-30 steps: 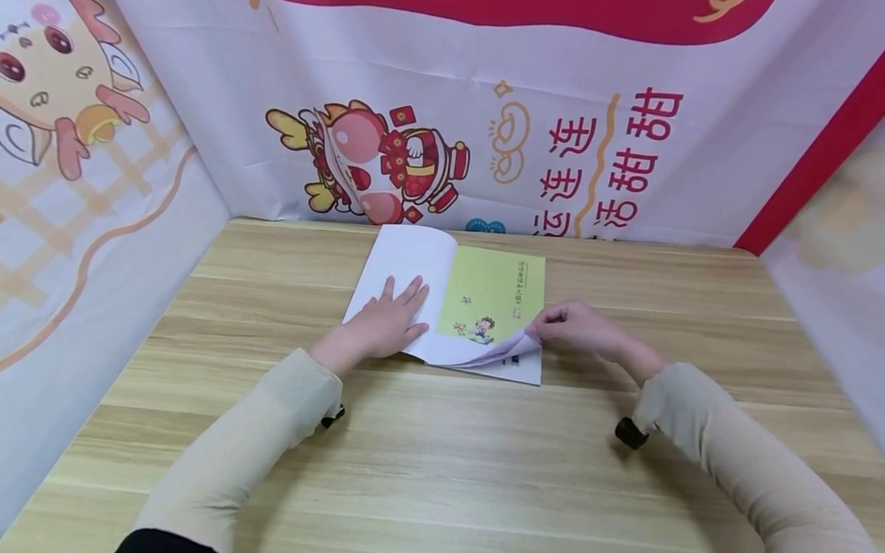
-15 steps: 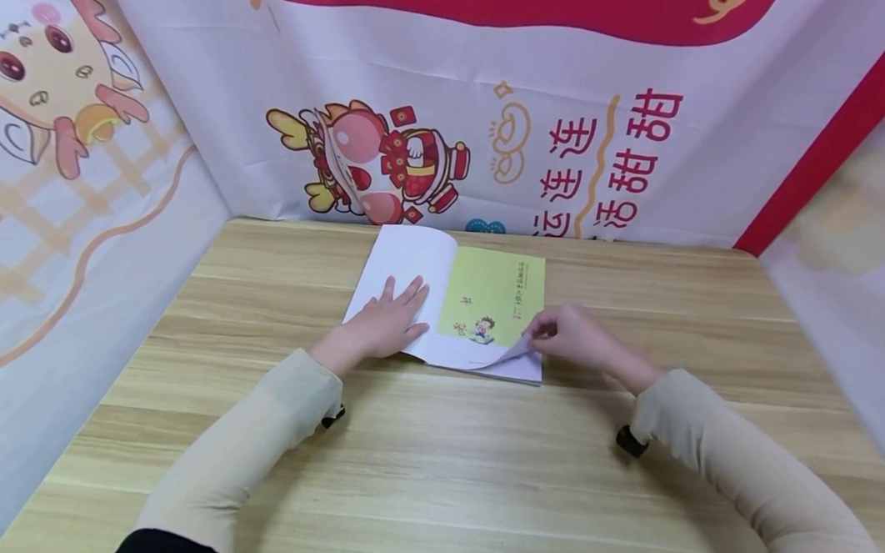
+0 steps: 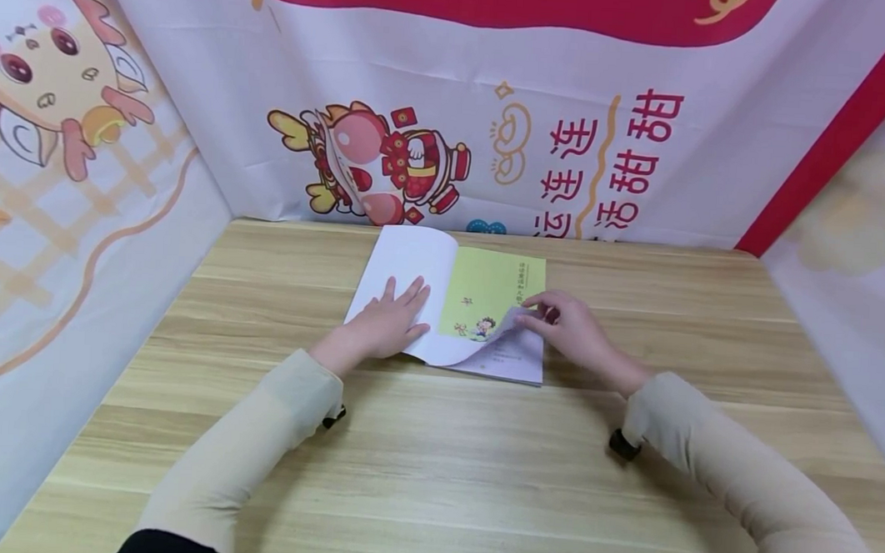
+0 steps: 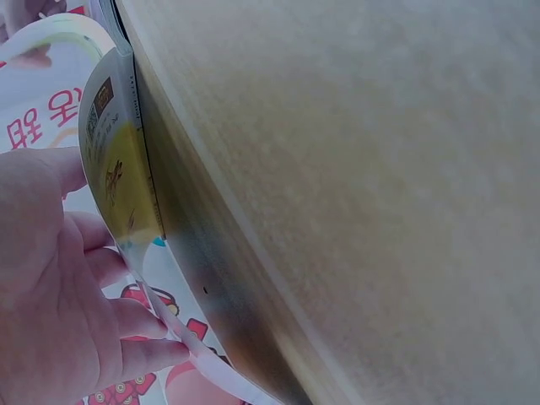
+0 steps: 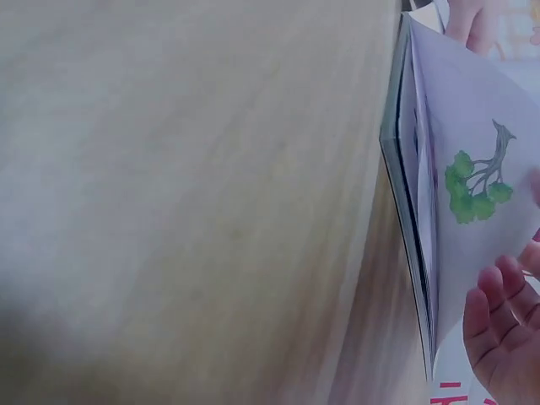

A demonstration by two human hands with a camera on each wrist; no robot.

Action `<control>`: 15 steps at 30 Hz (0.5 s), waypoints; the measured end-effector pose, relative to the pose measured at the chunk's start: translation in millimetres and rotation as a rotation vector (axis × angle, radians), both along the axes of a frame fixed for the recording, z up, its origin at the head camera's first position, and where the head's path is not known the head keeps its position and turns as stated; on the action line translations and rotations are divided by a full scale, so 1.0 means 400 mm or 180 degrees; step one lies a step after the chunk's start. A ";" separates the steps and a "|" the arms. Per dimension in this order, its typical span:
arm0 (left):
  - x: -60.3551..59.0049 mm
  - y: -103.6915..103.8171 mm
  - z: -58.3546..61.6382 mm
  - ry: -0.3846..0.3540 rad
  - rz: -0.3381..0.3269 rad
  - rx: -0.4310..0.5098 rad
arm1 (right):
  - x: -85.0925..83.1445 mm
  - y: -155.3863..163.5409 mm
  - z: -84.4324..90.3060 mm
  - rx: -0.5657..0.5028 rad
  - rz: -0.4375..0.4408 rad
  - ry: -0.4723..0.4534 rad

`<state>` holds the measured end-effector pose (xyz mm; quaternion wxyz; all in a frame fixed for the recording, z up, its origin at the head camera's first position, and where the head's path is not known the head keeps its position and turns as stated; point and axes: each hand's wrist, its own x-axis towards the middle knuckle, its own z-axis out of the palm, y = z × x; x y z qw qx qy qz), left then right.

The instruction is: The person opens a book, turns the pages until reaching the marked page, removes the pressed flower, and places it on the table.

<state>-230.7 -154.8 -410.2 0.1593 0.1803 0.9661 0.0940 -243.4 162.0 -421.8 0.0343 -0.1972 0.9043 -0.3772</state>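
Page turn in hand on the booklet (image 3: 448, 310), lying open at centre frame on the wooden table (image 3: 432, 468), just below the printed backdrop (image 3: 584, 150). Judged best done slowly: lift only the single sheet, keep the bend soft, sweep toward the spine in one arc, and hold the opposite side flat throughout to stop the booklet sliding. Risk judged: creasing the thin sheet at the pinch point, or dragging a second sheet along.

Left hand (image 3: 387, 324), left of centre: fingers straight and spread, palm pressed flat on the white left-hand page (image 3: 406, 262). Nothing gripped.

Right hand (image 3: 571, 329), right of centre: fingertips pinching the lower right corner of the yellow-green page (image 3: 487, 291), corner curled up and over toward the middle. Confirmed in the right wrist view, fingers (image 5: 498, 312) curled at the sheet's edge.

Booklet thin, soft-covered, glossy. Yellow-green page with a small cartoon figure (image 3: 482, 327) near its lower edge; pale lilac sheet (image 3: 509, 365) exposed beneath; small green tree print (image 5: 477, 177) on a lifted sheet.
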 end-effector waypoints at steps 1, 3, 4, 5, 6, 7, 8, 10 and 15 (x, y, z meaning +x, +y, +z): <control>0.000 0.000 0.000 0.0000 0.0002 0.0003 | -0.003 -0.003 0.000 -0.0052 -0.0019 -0.0028; 0.001 0.000 0.000 -0.0004 0.0007 0.0013 | -0.009 -0.012 -0.001 -0.0112 -0.0027 -0.0056; 0.001 0.000 0.001 -0.0002 0.0008 0.0018 | -0.010 -0.018 -0.002 -0.0144 -0.0017 -0.0066; 0.001 0.001 0.002 0.0000 0.0009 0.0023 | -0.011 -0.024 -0.004 -0.0153 -0.0001 -0.0073; 0.001 0.001 0.002 0.0007 0.0001 0.0023 | -0.011 -0.030 -0.005 -0.0173 0.0020 -0.0080; 0.001 0.001 0.003 0.0006 -0.0005 0.0025 | -0.010 -0.037 -0.006 -0.0195 0.0044 -0.0089; 0.001 0.002 0.004 0.0007 -0.0010 0.0026 | -0.009 -0.044 -0.007 -0.0213 0.0070 -0.0087; 0.001 0.003 0.005 0.0019 -0.0018 0.0024 | -0.006 -0.058 -0.006 -0.0233 0.0102 -0.0090; 0.001 0.003 0.008 0.0072 -0.0031 0.0006 | -0.004 -0.092 0.004 0.0042 0.0156 0.0049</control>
